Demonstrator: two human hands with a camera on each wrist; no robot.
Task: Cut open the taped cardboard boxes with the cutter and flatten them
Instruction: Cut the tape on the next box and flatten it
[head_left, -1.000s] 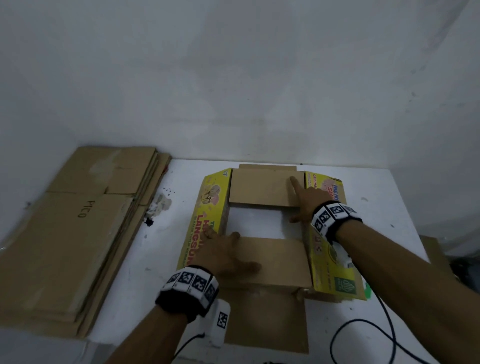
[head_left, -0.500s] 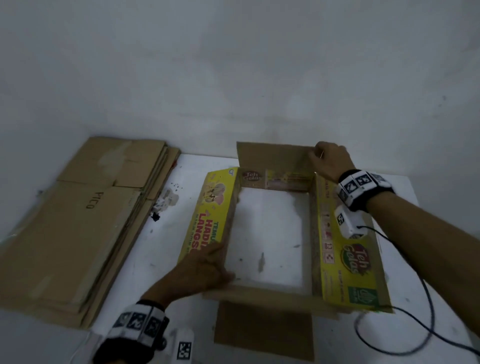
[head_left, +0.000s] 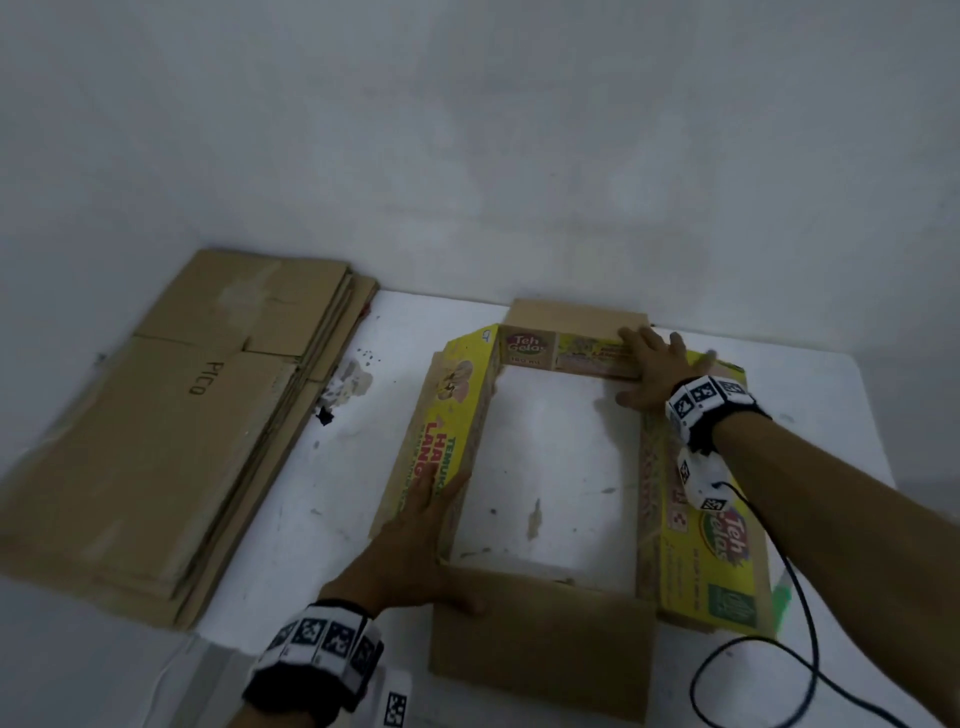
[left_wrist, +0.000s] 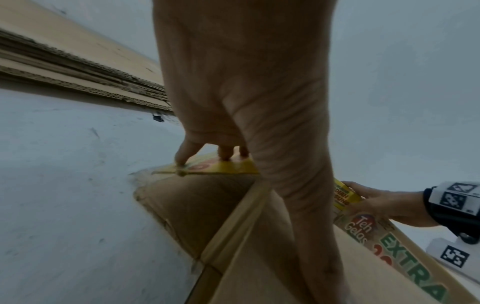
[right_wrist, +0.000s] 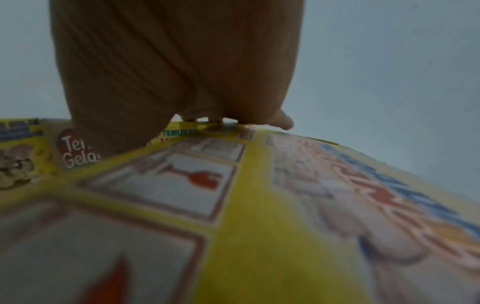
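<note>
A yellow printed "Teh Gelas" box (head_left: 706, 545) lies on the white table (head_left: 322, 493) with both ends open, so the tabletop shows through its frame. Its brown flaps are spread outward at the near side (head_left: 540, 649) and far side (head_left: 576, 314). My left hand (head_left: 415, 535) lies on the box's near-left wall, with straight fingers pressing the yellow edge (left_wrist: 221, 166) and the thumb on the near flap. My right hand (head_left: 647, 369) rests flat with spread fingers on the far-right corner (right_wrist: 233, 205). I cannot clearly see a cutter.
A tall stack of flattened cardboard (head_left: 171, 431) fills the table's left side. A black cable (head_left: 753, 649) loops at the near right. Something green (head_left: 779, 592) peeks out beside the box's near-right corner. A white wall stands close behind the table.
My right hand let go of the upright far flap and now lies flat on the far-right corner. My left hand moved from gripping the near-left corner to pressing flat on the left wall.
</note>
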